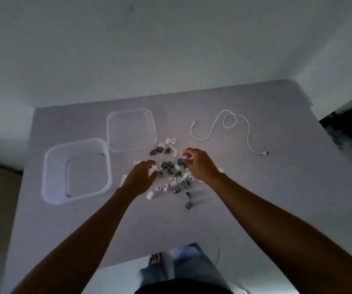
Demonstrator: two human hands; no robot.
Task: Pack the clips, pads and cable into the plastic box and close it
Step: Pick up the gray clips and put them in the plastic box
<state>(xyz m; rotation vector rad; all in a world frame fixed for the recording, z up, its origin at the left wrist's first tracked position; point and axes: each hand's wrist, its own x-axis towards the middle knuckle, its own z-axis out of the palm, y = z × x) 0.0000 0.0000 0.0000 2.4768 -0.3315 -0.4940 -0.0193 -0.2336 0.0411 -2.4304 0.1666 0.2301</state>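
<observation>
Single head-worn view, steeply downward over the table (255, 187).

Open box (76, 170) (lid (131, 129) beside it) is unobstructed from above.

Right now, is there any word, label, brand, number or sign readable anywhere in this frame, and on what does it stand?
None can be read.
Plastic box and lid: clear, no label visible.
Clips: too small and blurred to show any marking.
Cable: plain white, no print visible.
</observation>
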